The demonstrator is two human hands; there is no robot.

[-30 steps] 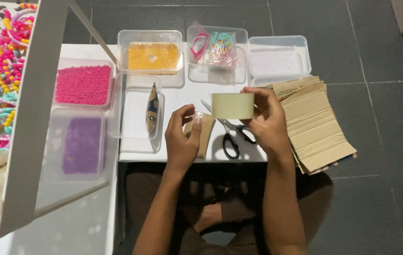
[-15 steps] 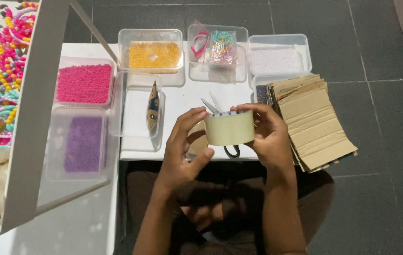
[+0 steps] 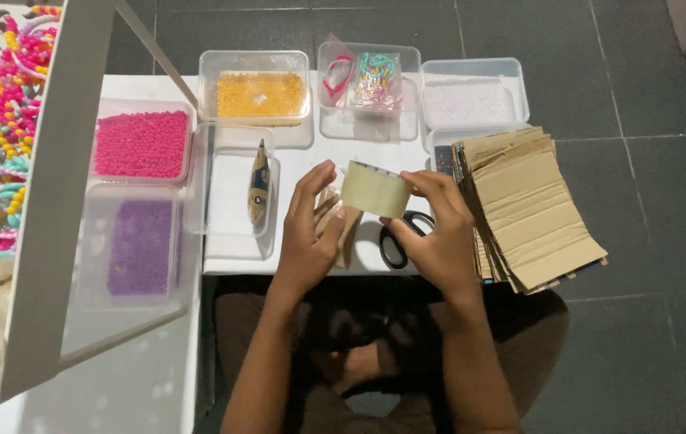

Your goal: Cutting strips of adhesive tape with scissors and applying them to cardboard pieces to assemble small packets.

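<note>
Over the near edge of a low white table (image 3: 295,259), a seated person holds a tape roll (image 3: 373,190) between two hands, the left hand (image 3: 308,233) with thumb and fingertips pinched on the roll's left side, the right hand (image 3: 438,233) clasped around its right side with the thumb on top. The left hand also seems to keep a small tan card (image 3: 348,233) tucked against its palm, and that looks the likeliest thing to slip as the fingers work at the roll; it cannot be told how firmly it is held. Black-handled scissors (image 3: 398,241) lie just under the hands, partly hidden, so a dropped roll could knock them off the near edge. To the right, a stack of cardboard sheets (image 3: 524,210) overhangs the table and could slide if nudged by the right wrist. Clear tubs ring the work: pink beads (image 3: 141,143) at far left, purple beads (image 3: 140,246) nearer, orange beads (image 3: 262,94) at the far side, a tub with a bagged set of coloured bracelets (image 3: 365,77), white beads (image 3: 469,101) at far right, and a near-empty tray holding a slim folded packet (image 3: 259,183). All are open, so a bump could scatter beads.
</note>
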